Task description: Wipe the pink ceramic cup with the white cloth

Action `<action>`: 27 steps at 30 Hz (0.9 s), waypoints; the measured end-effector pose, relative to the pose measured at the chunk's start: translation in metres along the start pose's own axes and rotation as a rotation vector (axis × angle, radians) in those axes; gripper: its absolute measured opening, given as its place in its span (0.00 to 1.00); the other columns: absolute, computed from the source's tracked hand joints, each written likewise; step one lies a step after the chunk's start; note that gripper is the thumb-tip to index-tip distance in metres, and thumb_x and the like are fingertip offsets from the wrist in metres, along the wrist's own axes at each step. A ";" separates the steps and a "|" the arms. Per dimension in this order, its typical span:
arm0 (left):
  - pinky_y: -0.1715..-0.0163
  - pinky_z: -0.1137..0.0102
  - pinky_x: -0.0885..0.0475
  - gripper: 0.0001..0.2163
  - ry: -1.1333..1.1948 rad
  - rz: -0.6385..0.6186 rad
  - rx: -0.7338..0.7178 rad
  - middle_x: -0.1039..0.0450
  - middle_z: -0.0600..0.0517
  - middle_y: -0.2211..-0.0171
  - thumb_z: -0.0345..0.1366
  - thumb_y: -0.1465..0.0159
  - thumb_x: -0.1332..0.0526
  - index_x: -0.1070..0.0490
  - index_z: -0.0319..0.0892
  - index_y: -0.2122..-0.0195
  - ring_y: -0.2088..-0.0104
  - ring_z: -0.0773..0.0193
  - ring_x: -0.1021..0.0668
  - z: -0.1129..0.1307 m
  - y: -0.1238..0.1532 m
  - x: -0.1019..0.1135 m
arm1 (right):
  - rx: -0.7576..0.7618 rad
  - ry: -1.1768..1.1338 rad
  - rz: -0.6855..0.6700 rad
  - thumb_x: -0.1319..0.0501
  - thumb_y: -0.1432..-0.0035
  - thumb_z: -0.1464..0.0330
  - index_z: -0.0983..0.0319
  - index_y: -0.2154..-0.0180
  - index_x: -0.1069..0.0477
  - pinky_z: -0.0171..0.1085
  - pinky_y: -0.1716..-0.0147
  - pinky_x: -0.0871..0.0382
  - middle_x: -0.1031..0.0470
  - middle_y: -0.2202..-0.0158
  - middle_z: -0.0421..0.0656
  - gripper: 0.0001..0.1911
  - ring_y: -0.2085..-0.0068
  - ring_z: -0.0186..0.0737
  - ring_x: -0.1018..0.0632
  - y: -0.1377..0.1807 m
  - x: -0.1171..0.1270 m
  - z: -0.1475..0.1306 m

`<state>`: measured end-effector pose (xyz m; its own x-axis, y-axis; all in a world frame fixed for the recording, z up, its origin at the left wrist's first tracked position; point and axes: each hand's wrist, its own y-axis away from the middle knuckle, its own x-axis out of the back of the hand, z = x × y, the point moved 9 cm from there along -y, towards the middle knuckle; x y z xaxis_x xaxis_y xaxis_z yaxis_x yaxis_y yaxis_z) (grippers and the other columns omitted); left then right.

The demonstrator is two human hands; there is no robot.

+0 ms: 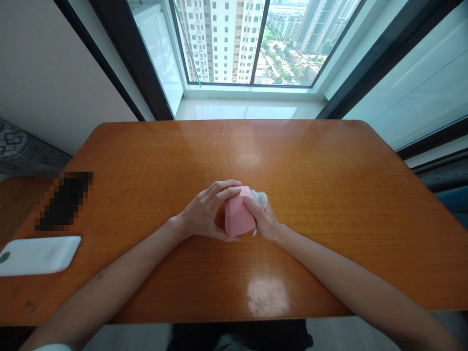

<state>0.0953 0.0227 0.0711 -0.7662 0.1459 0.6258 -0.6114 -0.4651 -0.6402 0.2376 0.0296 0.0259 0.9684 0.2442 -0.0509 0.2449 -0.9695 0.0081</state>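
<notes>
Both hands meet over the middle of the bench (310, 175), toward its near edge, with a pink block (239, 216) gripped between them. The left hand (204, 209) curves around the block's left side, its fingers over the upper edge and its thumb at the lower one, leaving a gap in front of the palm. The right hand (266, 219) grips from the other side, thumb pressed on the pink face; a whitish, ribbed bundle (260, 198) sits just beside the block at that hand, and a short pale end pokes out below. Whether the block touches the wood or is held above it, I cannot tell. Well apart, at the bench's left end, a white, rounded, flat object (40, 256) with a dark round spot lies near a dark, pixelated shape (66, 200). Beyond the far edge, a window (226, 44) looks out on tall buildings and greenery.
</notes>
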 end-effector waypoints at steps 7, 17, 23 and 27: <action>0.38 0.43 0.17 0.60 0.055 0.023 0.031 0.27 0.36 0.32 0.63 0.51 0.17 0.44 0.52 0.22 0.36 0.38 0.19 -0.004 0.000 0.000 | 0.008 -0.017 -0.025 0.35 0.35 0.37 0.59 0.74 0.34 0.35 0.77 0.44 0.38 0.77 0.37 0.34 0.75 0.33 0.39 0.001 -0.002 0.003; 0.41 0.44 0.17 0.58 0.129 0.024 0.122 0.24 0.38 0.36 0.62 0.54 0.16 0.39 0.50 0.26 0.38 0.37 0.18 -0.011 0.001 -0.001 | 0.036 -0.022 -0.048 0.35 0.32 0.40 0.59 0.75 0.34 0.35 0.77 0.44 0.38 0.78 0.37 0.33 0.75 0.32 0.38 0.003 -0.003 0.002; 0.43 0.48 0.17 0.56 0.155 0.022 0.167 0.24 0.40 0.39 0.61 0.54 0.18 0.38 0.49 0.28 0.43 0.41 0.16 -0.013 0.001 -0.002 | 0.045 -0.049 -0.065 0.34 0.32 0.41 0.60 0.74 0.31 0.34 0.77 0.43 0.36 0.77 0.37 0.32 0.75 0.32 0.37 0.002 -0.005 -0.001; 0.47 0.53 0.18 0.53 0.216 0.016 0.232 0.23 0.42 0.41 0.58 0.54 0.18 0.37 0.49 0.30 0.48 0.45 0.15 -0.018 0.002 -0.004 | 0.062 -0.047 -0.083 0.34 0.32 0.42 0.62 0.72 0.29 0.34 0.76 0.41 0.34 0.76 0.38 0.31 0.75 0.32 0.35 0.001 -0.006 -0.004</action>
<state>0.0940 0.0368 0.0594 -0.8148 0.3079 0.4912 -0.5567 -0.6520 -0.5147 0.2326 0.0272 0.0302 0.9412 0.3239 -0.0959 0.3193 -0.9457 -0.0602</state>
